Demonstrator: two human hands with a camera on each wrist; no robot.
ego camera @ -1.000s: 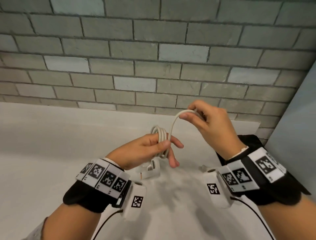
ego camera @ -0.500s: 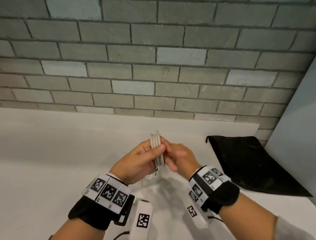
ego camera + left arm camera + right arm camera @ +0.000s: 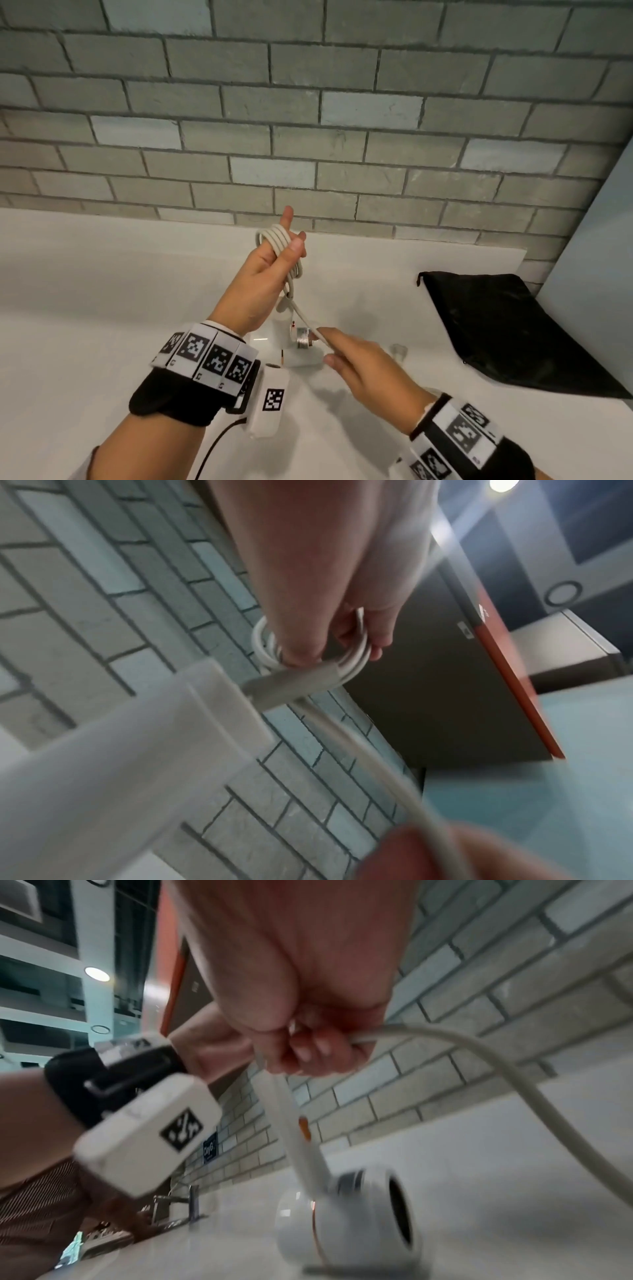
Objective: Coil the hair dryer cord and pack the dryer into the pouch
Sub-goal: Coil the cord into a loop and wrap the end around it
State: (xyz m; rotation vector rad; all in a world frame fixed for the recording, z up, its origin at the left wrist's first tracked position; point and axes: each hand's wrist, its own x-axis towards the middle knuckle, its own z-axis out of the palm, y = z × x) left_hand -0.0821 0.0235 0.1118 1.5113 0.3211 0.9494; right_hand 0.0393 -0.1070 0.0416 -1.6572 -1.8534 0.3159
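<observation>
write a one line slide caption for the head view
Left hand grips the coiled cord while the right hand pinches its free run above the hair dryer; black pouch waits alongside.

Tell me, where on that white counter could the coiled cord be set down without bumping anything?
The counter is bare to the left of the left hand, back to the brick wall. A bare strip also lies between the right hand and the black pouch. It is crowded under the hands, where the hair dryer lies.

Counter (image 3: 102,308) open at left, pouch (image 3: 507,329) lying at right, brick wall (image 3: 308,120) behind
</observation>
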